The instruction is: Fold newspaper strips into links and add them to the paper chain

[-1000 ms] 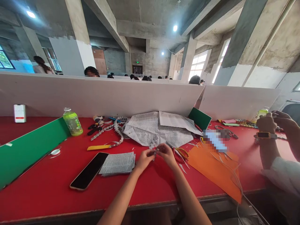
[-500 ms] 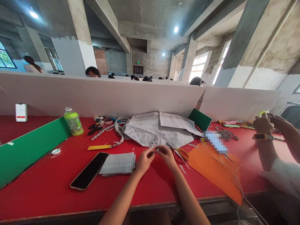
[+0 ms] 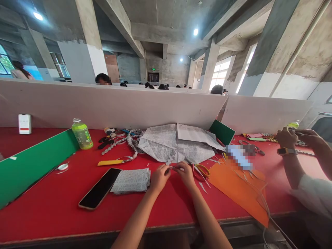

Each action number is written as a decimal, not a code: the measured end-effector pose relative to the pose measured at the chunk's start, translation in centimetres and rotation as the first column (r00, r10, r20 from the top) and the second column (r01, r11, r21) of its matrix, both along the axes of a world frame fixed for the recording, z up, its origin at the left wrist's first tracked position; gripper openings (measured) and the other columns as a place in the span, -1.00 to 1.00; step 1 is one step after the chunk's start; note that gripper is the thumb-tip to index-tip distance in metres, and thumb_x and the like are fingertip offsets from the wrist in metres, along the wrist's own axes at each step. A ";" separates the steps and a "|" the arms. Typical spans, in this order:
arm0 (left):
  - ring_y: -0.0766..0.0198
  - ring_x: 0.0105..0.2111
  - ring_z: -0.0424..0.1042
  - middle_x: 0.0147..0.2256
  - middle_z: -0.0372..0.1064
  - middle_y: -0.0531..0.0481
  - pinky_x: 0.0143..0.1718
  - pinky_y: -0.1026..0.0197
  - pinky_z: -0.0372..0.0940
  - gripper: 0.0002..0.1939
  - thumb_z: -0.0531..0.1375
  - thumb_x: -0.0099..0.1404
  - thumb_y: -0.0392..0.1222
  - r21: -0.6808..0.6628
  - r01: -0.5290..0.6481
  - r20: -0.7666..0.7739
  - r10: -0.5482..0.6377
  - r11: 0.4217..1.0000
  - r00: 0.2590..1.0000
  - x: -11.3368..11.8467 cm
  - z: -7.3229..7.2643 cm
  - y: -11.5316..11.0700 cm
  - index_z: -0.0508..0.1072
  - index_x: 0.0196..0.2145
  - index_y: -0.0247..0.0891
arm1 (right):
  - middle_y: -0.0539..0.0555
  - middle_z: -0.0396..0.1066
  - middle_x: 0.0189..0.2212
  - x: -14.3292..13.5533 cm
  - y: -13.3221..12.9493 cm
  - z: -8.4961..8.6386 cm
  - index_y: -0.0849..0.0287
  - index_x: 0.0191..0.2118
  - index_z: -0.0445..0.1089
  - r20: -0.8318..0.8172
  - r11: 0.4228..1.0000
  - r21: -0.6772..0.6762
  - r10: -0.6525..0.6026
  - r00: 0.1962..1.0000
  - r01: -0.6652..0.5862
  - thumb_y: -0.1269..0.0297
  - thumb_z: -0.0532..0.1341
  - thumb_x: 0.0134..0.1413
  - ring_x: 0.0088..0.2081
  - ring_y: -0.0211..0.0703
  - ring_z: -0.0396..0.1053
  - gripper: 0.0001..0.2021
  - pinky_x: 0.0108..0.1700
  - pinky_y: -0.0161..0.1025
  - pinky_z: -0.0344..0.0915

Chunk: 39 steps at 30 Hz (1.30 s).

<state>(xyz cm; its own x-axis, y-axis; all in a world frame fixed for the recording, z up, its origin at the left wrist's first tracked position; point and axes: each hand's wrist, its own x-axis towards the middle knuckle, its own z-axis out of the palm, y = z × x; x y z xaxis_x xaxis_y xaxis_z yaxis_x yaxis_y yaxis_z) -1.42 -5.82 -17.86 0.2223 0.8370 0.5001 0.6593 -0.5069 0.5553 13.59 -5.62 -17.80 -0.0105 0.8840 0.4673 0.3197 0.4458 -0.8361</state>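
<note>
Both hands meet over the red table (image 3: 62, 221), fingers pinched. My left hand (image 3: 160, 177) and my right hand (image 3: 183, 172) hold a small folded paper strip (image 3: 170, 158) between them; its zigzag part rises beyond the fingertips over the newspaper sheets (image 3: 162, 138). Left of my left hand lies a stack of cut newspaper pieces (image 3: 131, 180), touching a black phone (image 3: 100, 188). Just right of my right hand are scissors (image 3: 204, 170) with yellow and red handles, with paper scraps around them.
A green bottle (image 3: 82, 134), braided paper chains (image 3: 131, 143) and a yellow strip (image 3: 110, 162) lie left. Orange paper (image 3: 236, 186) with a cable is at right. Another person's hands (image 3: 287, 138) work at far right. A white partition (image 3: 116, 107) stands behind.
My fingers have drawn slightly apart, and more of the strip shows between and above them. The other person's hands at right have shifted a little left.
</note>
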 end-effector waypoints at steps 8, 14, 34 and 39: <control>0.25 -0.33 0.40 -0.34 0.41 -0.04 -0.28 0.24 0.27 -0.87 0.07 0.20 -0.33 -0.044 -0.037 0.133 0.043 0.998 0.990 -0.1 0.2 0.1 0.39 -0.32 -0.26 | 0.04 0.35 -0.49 -0.2 -0.2 0.3 0.18 -0.51 0.45 -0.018 1.000 0.028 0.011 1.000 -0.010 0.23 0.24 -0.07 -0.42 -0.19 0.31 -0.85 -0.34 -0.26 0.24; 0.23 -0.29 0.39 -0.35 0.38 -0.04 -0.26 0.23 0.26 -0.87 0.06 0.20 -0.34 0.005 -0.031 0.095 0.031 1.000 0.995 -0.1 0.1 0.1 0.39 -0.31 -0.24 | 0.08 0.42 -0.40 -0.3 -0.4 0.4 0.18 -0.34 0.46 -0.032 0.997 0.000 0.078 0.996 -0.078 0.22 0.21 -0.03 -0.38 -0.16 0.35 -0.84 -0.29 -0.24 0.28; 0.26 -0.37 0.41 -0.42 0.41 -0.02 -0.40 0.32 0.14 -0.87 0.04 0.25 -0.24 -0.097 -0.122 -0.052 0.117 0.988 0.992 0.0 0.7 -0.7 0.39 -0.34 -0.23 | 0.01 0.35 -0.53 -0.6 -0.4 -0.3 0.18 -0.48 0.37 0.118 0.999 0.044 0.006 0.993 -0.011 0.26 0.16 -0.02 -0.46 -0.22 0.25 -0.87 -0.38 -0.30 0.20; 0.28 -0.54 0.36 -0.57 0.36 0.05 -0.54 0.33 0.03 -0.85 0.03 0.25 -0.20 -0.182 -0.163 -0.020 0.162 0.970 0.987 -0.1 0.8 -0.6 0.38 -0.31 -0.21 | 0.10 0.46 -0.39 -0.9 -0.8 0.1 0.20 -0.32 0.45 -0.034 0.988 -0.025 0.154 0.988 -0.155 0.20 0.16 0.02 -0.34 -0.14 0.38 -0.79 -0.26 -0.22 0.29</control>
<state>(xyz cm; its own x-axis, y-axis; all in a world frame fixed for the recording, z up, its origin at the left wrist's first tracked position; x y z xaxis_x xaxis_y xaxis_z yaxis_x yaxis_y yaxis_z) -1.51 -6.44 -17.03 0.0779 0.9391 0.3348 0.7276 -0.2831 0.6248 12.74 -6.38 -17.73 -0.1334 0.8856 0.4449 0.2220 0.4642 -0.8574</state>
